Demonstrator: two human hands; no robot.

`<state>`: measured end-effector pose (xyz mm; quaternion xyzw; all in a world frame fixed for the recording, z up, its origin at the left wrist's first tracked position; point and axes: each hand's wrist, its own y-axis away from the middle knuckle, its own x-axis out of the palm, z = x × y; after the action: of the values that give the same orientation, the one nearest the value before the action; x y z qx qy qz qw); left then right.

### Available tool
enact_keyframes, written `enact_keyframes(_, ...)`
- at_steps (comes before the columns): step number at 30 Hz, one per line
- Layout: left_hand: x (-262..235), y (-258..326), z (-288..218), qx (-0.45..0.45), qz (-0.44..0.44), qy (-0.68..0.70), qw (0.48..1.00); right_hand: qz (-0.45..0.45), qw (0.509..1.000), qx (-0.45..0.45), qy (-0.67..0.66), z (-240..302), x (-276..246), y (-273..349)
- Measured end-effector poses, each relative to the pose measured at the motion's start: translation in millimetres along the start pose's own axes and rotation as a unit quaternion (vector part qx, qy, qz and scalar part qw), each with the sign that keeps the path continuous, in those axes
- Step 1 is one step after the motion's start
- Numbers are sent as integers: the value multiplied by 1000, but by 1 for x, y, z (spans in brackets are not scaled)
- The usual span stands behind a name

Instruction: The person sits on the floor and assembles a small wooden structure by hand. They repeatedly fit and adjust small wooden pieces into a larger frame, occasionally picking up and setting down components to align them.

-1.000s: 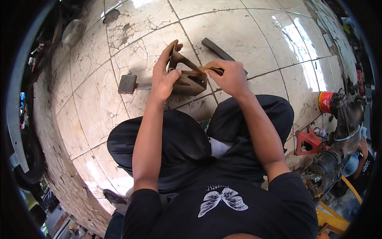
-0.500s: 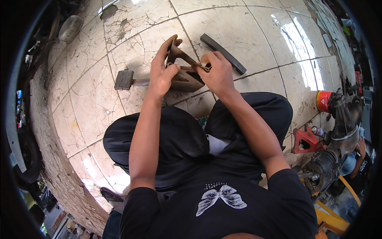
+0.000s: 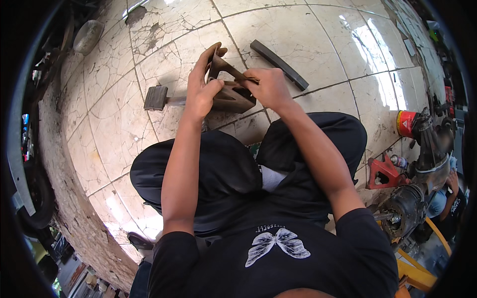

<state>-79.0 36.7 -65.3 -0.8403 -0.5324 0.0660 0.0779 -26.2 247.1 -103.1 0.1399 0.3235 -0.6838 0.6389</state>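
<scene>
The metal frame (image 3: 232, 103) I see before me is rusty brown, the bar (image 3: 279, 64) dark grey. My shirt (image 3: 276, 272) is black with a white butterfly (image 3: 293, 243); my trousers (image 3: 218, 159) are plain black. The floor (image 3: 293, 35) is glossy cream, crossed by dark lines and brown cracks. The tin (image 3: 406, 121) is red with, probably, some yellow.
</scene>
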Motion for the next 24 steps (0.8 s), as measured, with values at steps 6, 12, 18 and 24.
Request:
enact_keyframes(6,1,0,0,13,-1,-4,1000,-36,998,41,41,11,7,6)
enact_keyframes(12,-1,-1,3,9,-1,1,1000,2,997,22,79,7,12,-1)
enact_keyframes(18,-3,3,1,23,12,3,1000,30,998,21,43,13,-33,11)
enact_keyframes(24,9,-3,-22,144,-118,-231,955,-12,966,108,-235,19,-48,4)
